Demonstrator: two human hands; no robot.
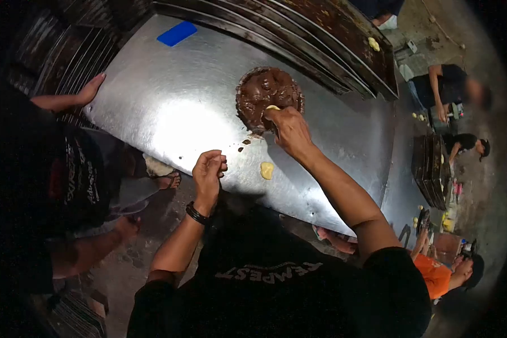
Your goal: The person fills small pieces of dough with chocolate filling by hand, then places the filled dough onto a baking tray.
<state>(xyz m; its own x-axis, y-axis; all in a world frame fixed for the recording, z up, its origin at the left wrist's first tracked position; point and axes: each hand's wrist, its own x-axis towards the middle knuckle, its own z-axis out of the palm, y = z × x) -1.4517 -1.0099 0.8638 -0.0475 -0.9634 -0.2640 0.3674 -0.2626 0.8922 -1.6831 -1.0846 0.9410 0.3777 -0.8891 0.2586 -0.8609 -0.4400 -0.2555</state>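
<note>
A round mound of glossy brown chocolate-like paste point(259, 90) lies on the metal table point(208, 73). My right hand point(291, 132) is closed at the near right edge of the paste, and a pale yellow piece of dough point(272, 107) shows at its fingertips. Much of that piece is hidden by the fingers. Nearer to me, a flattened piece of yellow dough point(266, 170) rests on the steel. Over the table's front edge, my left hand point(208, 176) has its fingers curled in towards the thumb, with nothing visible in them.
A blue scraper point(177, 34) lies at the far left. Dark metal trays point(321, 45) stand along the back edge. A co-worker's hand point(90, 90) touches the left corner. Other people, one in an orange shirt point(434, 275), are on the right, near more trays point(431, 169).
</note>
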